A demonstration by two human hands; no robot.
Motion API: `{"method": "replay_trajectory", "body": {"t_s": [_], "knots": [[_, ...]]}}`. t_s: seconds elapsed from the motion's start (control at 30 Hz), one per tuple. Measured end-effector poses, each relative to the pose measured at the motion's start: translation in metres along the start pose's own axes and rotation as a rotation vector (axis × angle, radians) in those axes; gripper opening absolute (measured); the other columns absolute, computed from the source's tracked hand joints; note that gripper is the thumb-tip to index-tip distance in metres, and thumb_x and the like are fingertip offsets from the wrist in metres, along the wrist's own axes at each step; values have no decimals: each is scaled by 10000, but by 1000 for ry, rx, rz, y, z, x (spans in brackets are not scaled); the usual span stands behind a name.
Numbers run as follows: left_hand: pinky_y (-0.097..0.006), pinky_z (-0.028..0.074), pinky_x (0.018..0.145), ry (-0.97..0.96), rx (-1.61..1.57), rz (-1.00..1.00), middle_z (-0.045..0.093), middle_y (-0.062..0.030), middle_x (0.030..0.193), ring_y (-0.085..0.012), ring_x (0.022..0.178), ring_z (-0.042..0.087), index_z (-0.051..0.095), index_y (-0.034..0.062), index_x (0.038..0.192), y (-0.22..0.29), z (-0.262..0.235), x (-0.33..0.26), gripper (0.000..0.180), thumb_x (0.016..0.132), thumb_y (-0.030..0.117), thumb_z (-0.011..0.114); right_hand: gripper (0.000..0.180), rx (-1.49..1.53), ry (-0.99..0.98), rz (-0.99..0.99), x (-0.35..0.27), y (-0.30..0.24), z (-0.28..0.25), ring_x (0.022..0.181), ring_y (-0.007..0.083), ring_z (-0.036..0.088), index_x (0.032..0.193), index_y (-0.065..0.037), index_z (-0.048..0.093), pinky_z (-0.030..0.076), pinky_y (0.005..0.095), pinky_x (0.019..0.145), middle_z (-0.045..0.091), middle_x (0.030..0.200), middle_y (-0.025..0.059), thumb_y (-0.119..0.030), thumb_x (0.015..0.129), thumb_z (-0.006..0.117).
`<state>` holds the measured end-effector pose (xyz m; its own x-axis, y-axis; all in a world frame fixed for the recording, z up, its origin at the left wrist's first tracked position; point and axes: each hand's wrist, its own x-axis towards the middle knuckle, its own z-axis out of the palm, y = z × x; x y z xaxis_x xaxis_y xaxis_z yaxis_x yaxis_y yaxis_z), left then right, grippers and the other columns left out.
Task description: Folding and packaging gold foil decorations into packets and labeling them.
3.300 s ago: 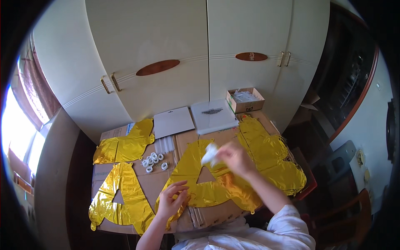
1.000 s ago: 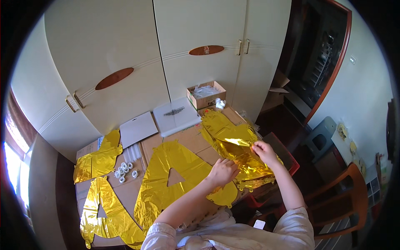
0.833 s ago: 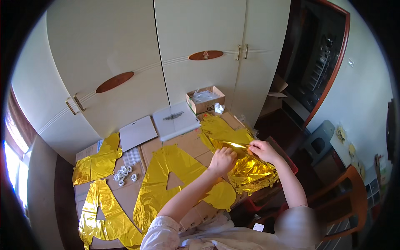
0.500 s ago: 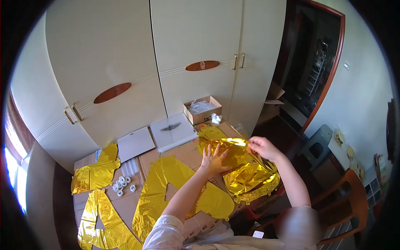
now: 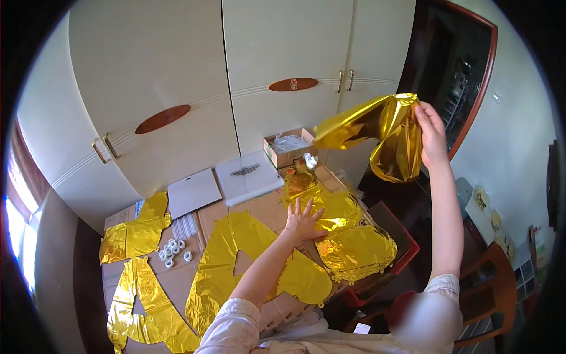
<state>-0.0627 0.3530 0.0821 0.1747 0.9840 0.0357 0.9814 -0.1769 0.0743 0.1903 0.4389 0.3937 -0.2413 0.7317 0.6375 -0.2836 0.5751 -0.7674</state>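
My right hand (image 5: 433,135) is raised at the right, its fingers closed on the edge of a shiny gold foil balloon (image 5: 400,158), flat and uninflated. The balloon hangs in the air and stretches left toward the cupboard. With fingers spread, my left hand (image 5: 303,223) rests on a pile of flat gold foil balloons (image 5: 356,251) on the cardboard-covered table. Left of it lies a large A-shaped foil balloon (image 5: 209,280), partly hidden by my left forearm. A smaller A-shaped foil balloon (image 5: 150,301) and another flat foil balloon (image 5: 138,237) lie farther left.
White ribbon rolls (image 5: 171,251) sit between the balloons. At the back are a grey board (image 5: 193,194), a white panel (image 5: 250,177) and a cardboard box (image 5: 286,156) of clear plastic pieces. A red crate (image 5: 408,255) stands off the table's right side, near a wooden chair (image 5: 501,289).
My right hand has lifted a foil balloon off the pile, up and to the right. My left hand stays spread on the foil.
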Motion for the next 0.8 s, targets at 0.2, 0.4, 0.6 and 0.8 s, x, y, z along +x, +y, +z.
{"method": "replay_trajectory", "body": {"t_s": [0.2, 0.4, 0.6, 0.8], "knots": [[-622, 214, 1124, 26, -116, -51, 211, -145, 1587, -442, 1441, 185, 251, 246, 1532, 1, -21, -2, 857, 866, 780, 331, 132, -257, -158, -138, -45, -57, 39, 852, 62, 590, 1032, -32, 599, 482, 233, 757, 634, 974, 4, -141, 996, 535], [-473, 296, 1129, -358, -2009, -254, 359, -181, 1514, -321, 1372, 385, 273, 55, 1507, -25, -50, -53, 1021, 846, 833, 272, 96, -629, -792, -471, -147, -29, 114, 729, 186, 673, 952, -80, 614, 547, 299, 621, 628, 1152, 80, -63, 858, 621], [-453, 334, 1107, -525, -2062, -114, 357, -134, 1523, -276, 1360, 393, 301, 84, 1504, -32, -91, -156, 912, 873, 721, 467, 180, -455, -1292, -430, -248, 35, 184, 709, 212, 695, 1004, -80, 628, 566, 312, 554, 598, 1261, 95, -138, 837, 598], [-360, 470, 989, 43, -2076, -657, 482, -138, 1395, -222, 1238, 522, 176, 55, 1527, -55, -84, -207, 825, 854, -29, 645, 179, -345, -1455, -488, -300, 66, 237, 710, 249, 702, 971, -49, 602, 568, 332, 546, 568, 1307, 166, -173, 842, 589]]}}
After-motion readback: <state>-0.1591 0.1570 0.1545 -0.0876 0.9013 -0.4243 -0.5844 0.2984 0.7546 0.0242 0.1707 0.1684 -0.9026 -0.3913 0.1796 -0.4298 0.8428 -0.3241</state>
